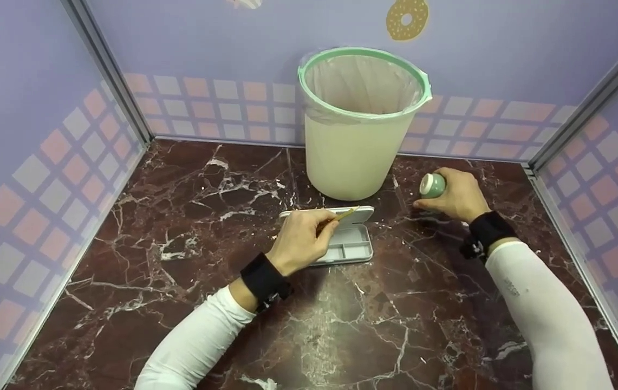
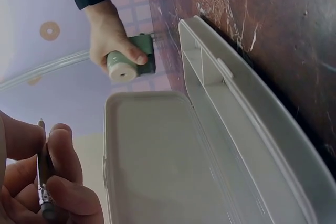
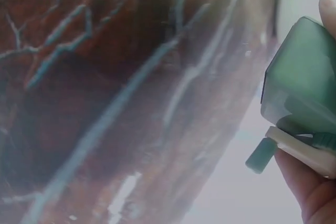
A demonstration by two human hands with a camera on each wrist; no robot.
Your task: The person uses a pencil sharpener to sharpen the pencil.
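Observation:
My left hand [image 1: 302, 236] pinches a thin pencil [image 1: 347, 213] between thumb and fingers, above an open pencil case [image 1: 359, 252]. In the left wrist view the pencil [image 2: 44, 174] shows a pointed upper end and a metal band near its lower end. The pale case has its lid [image 2: 152, 153] raised, and dividers split its tray. Off to the right, my right hand [image 1: 461, 195] grips a green hand-crank pencil sharpener [image 1: 434, 186] with a white round face. In the right wrist view its crank arm [image 3: 299, 150] ends in a small green knob.
A pale bin [image 1: 349, 157] with a green rim and a plastic liner stands behind the case, against the back wall. Tiny light scraps dot the dark marbled table [image 1: 222, 309]. Patterned panels enclose the left, back and right sides.

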